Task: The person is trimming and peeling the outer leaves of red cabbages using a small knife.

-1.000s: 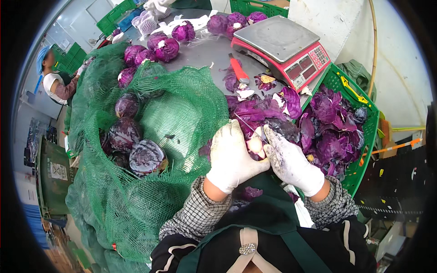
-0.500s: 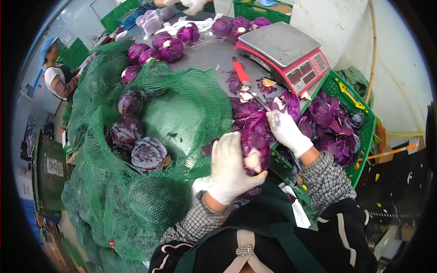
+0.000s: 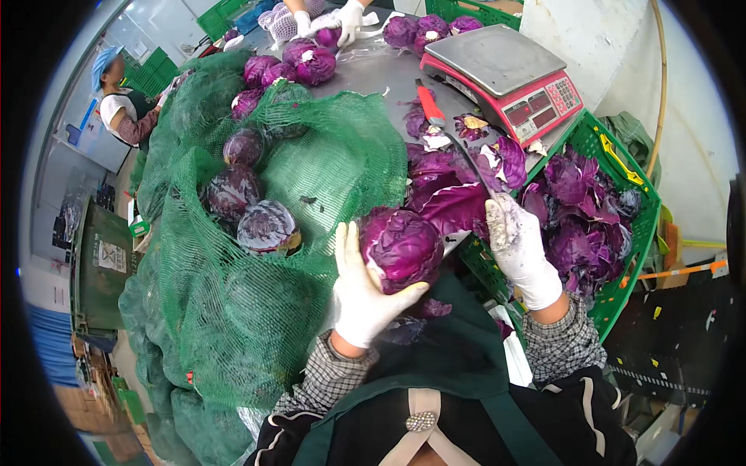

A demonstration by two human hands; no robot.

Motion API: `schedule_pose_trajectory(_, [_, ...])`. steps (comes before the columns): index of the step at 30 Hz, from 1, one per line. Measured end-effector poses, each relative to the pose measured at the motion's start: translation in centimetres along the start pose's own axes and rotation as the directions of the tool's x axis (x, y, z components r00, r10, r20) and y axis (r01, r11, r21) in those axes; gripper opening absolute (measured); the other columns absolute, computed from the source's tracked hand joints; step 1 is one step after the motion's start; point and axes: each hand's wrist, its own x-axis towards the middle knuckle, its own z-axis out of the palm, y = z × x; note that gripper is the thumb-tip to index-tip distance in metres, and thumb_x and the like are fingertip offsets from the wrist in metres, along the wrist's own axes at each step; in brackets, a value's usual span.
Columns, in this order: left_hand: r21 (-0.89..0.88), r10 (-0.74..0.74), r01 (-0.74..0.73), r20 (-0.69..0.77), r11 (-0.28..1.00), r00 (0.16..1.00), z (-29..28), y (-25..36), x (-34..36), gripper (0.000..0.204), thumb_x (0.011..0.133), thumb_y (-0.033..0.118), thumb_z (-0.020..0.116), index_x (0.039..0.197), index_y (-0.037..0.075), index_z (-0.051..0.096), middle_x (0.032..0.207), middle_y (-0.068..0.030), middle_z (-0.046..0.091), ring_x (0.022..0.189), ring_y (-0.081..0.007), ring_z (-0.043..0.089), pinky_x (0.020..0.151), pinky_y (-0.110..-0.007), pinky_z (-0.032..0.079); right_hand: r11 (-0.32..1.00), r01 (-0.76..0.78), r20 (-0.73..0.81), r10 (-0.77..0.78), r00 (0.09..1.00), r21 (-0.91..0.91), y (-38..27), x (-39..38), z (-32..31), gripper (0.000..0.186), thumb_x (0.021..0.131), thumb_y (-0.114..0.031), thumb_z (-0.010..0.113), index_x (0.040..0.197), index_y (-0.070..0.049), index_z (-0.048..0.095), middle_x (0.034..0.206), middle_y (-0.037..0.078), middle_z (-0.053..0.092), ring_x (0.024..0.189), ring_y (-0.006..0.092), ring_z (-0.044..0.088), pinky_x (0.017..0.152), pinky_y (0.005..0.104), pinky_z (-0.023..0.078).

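My left hand (image 3: 361, 291), in a white glove, cups a round red cabbage (image 3: 402, 250) from the left and below, its thumb stretched underneath. The pale stem end partly shows beside my palm. Also gloved, my right hand (image 3: 519, 245) is to the right of the cabbage, with fingers extended and dark smudges on them. It is next to a broad purple cabbage leaf (image 3: 452, 205); whether it touches the leaf is unclear. Beyond both hands lies a knife (image 3: 430, 107) with a red handle, its blade pointing toward my right hand.
At left, a green mesh sack (image 3: 233, 311) holds dark cabbages (image 3: 233, 190). A green crate (image 3: 618, 307) of loose leaves stands right, near a red scale (image 3: 505, 85). Trimmed cabbages (image 3: 315, 67) sit farther back, by another person's gloved hands (image 3: 350, 19). Another person (image 3: 128, 109) stands far left.
The cabbage has turned in my left hand, its pale stem end moving from right to left. My right hand has drawn back toward me from the leaf pile. Another person's hands have come farther into view.
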Motion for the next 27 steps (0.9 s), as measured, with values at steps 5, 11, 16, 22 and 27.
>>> schedule_pose_trajectory(5, [-0.66, -0.153, 0.316, 0.293, 0.682, 0.944, -2.3, 0.2, 0.6, 0.11, 0.06, 0.01, 0.086, 0.144, -0.001, 0.016, 0.139, -0.0182, 0.035, 0.129, -0.0269, 0.039, 0.108, -0.039, 0.034, 0.658, -0.635, -0.048, 0.709, 0.704, 0.404, 4.9, -1.5, -4.5, 0.03, 0.098, -0.034, 0.05, 0.094, -0.005, 0.06, 0.057, 0.001, 0.047, 0.044, 0.0126, 0.045, 0.042, 0.0303, 0.039])
schedule_pose_trajectory(11, [-0.029, 0.079, -0.074, 0.348, 0.997, 0.934, -1.3, 0.3, 4.4, 0.112, 0.056, 0.027, 0.087, 0.142, -0.005, 0.024, 0.137, -0.0249, 0.039, 0.129, -0.0346, 0.039, 0.108, -0.042, 0.032, 0.736, -0.542, -0.233, 0.489, 0.84, -0.407, 11.8, -3.5, -12.6, 0.045, 0.099, -0.032, 0.047, 0.13, 0.001, 0.049, 0.107, 0.022, 0.065, 0.094, 0.033, 0.065, 0.081, 0.0367, 0.051])
schedule_pose_trajectory(16, [0.05, 0.208, -0.244, 0.374, 0.969, 0.904, 1.0, 2.7, 6.2, 0.113, 0.055, 0.037, 0.085, 0.138, -0.011, 0.027, 0.136, -0.0305, 0.039, 0.13, -0.0411, 0.037, 0.11, -0.041, 0.03, 0.969, -0.24, 0.144, 0.229, 0.963, 0.059, 2.2, -2.2, -5.6, 0.04, 0.097, -0.024, 0.049, 0.127, 0.003, 0.051, 0.119, 0.022, 0.06, 0.11, 0.0317, 0.059, 0.095, 0.0347, 0.046])
schedule_pose_trajectory(22, [0.154, 0.235, -0.295, 0.318, 0.943, 0.918, 2.4, 4.4, 5.5, 0.109, 0.053, 0.031, 0.085, 0.137, -0.011, 0.029, 0.132, -0.0293, 0.041, 0.125, -0.04, 0.042, 0.108, -0.041, 0.032, 0.996, -0.012, 0.344, 0.043, 0.938, -0.092, -1.2, -1.9, -2.3, 0.044, 0.095, -0.02, 0.05, 0.133, 0.002, 0.045, 0.129, 0.024, 0.052, 0.114, 0.035, 0.056, 0.094, 0.0378, 0.047])
schedule_pose_trajectory(27, [0.18, 0.295, -0.374, 0.354, 0.91, 0.888, 2.7, 4.8, 5.9, 0.11, 0.053, 0.036, 0.085, 0.134, -0.014, 0.029, 0.133, -0.0331, 0.037, 0.127, -0.0463, 0.037, 0.109, -0.047, 0.031, 0.982, -0.062, 0.459, 0.139, 0.877, -0.179, -1.6, -1.4, -2.4, 0.046, 0.093, -0.016, 0.051, 0.135, 0.0, 0.044, 0.13, 0.024, 0.051, 0.114, 0.0356, 0.055, 0.092, 0.0383, 0.048])
